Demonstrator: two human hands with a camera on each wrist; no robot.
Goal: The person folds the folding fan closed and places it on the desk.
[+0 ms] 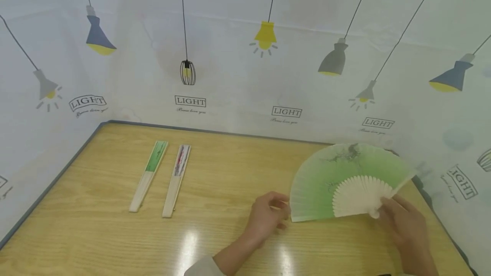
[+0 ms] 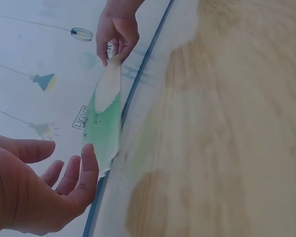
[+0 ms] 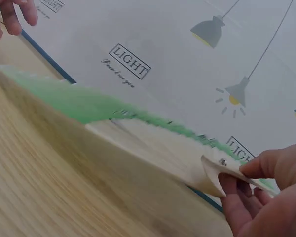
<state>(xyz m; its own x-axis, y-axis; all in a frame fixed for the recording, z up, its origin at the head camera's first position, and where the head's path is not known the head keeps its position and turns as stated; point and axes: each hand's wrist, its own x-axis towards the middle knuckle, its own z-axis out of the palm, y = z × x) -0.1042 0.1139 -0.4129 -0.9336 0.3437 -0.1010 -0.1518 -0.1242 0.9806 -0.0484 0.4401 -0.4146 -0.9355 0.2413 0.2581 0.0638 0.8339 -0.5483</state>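
A green folding fan (image 1: 318, 182) with pale ribs and a dark branch print is spread wide over the right side of the table. My right hand (image 1: 404, 225) pinches it by an end rib close to the pivot; the right wrist view shows thumb and fingers (image 3: 261, 165) on either side of that rib. Just off the fan's left edge is my left hand (image 1: 266, 216), its fingers loosely bent. In the left wrist view a gap shows between the left fingers (image 2: 89, 168) and thumb, with nothing held there.
Two folded fans, one green (image 1: 149, 176) and one with a white and red print (image 1: 176, 180), lie side by side on the left of the wooden table (image 1: 230, 173). A cloth (image 1: 230, 54) printed with lamps hangs around the table's back and sides.
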